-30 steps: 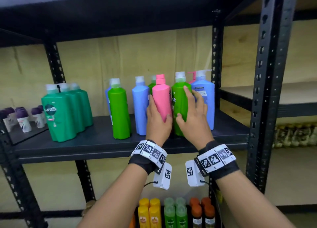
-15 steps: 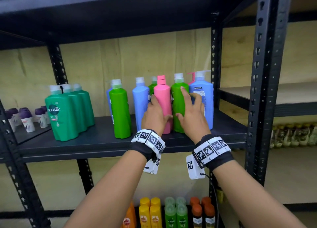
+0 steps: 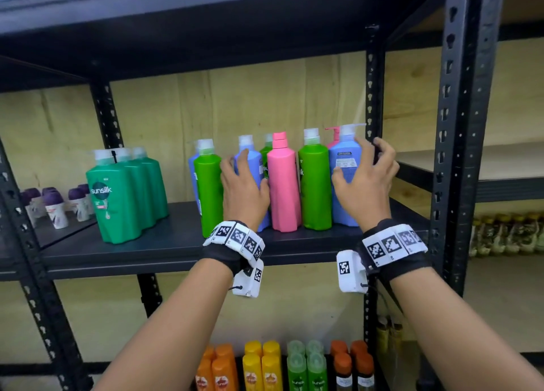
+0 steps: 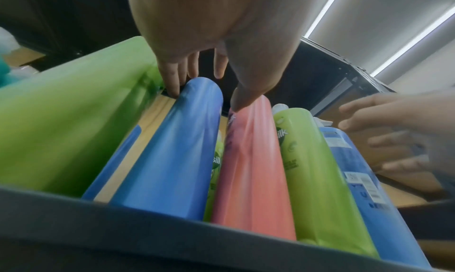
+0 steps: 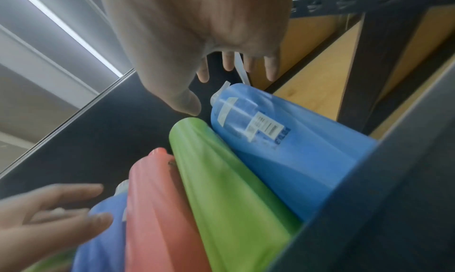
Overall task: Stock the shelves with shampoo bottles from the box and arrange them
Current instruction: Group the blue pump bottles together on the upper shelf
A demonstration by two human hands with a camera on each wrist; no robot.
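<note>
You've got small purple-capped white roll-on bottles (image 3: 56,208) standing in a cluster on the neighbouring shelf at far left. Plywood wall (image 3: 265,102) backs the rack. Through the right bay, a row of pale bottles (image 3: 506,234), too blurred to identify, lines up low against the wall. Wrist views show long ceiling light strips (image 4: 416,40) over grey ceiling panels (image 5: 32,48).
</note>
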